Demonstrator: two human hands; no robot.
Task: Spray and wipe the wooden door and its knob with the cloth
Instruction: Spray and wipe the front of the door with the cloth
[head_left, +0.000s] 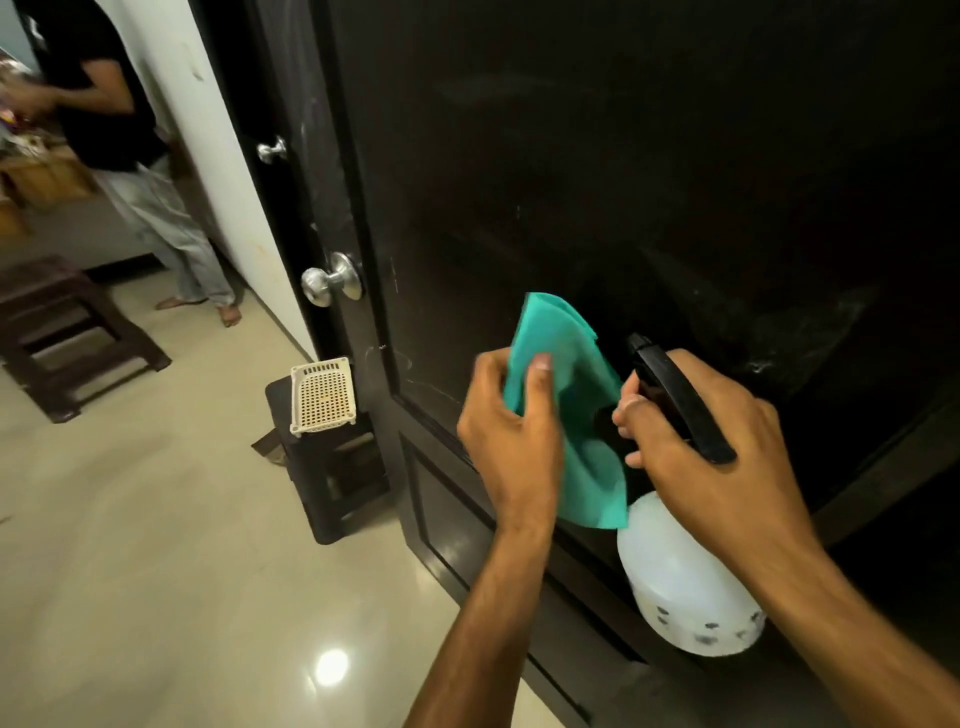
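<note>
The dark wooden door (649, 171) fills the right of the view, with a faint wet sheen on its panel at the right. Its silver knob (328, 280) sticks out at the door's left edge. My left hand (511, 434) grips a teal cloth (571, 395), held up just in front of the lower panel. My right hand (711, 452) is closed around the black trigger head of a white spray bottle (685, 587), with the nozzle pointing up and left behind the cloth. The knob lies well up and left of both hands.
A dark stool (332, 478) with a white perforated basket (322, 395) stands by the door's edge. A second silver knob (272, 150) shows higher on the frame. Another person (130, 156) stands at far left near a dark step stool (62, 332). The floor is glossy beige tile.
</note>
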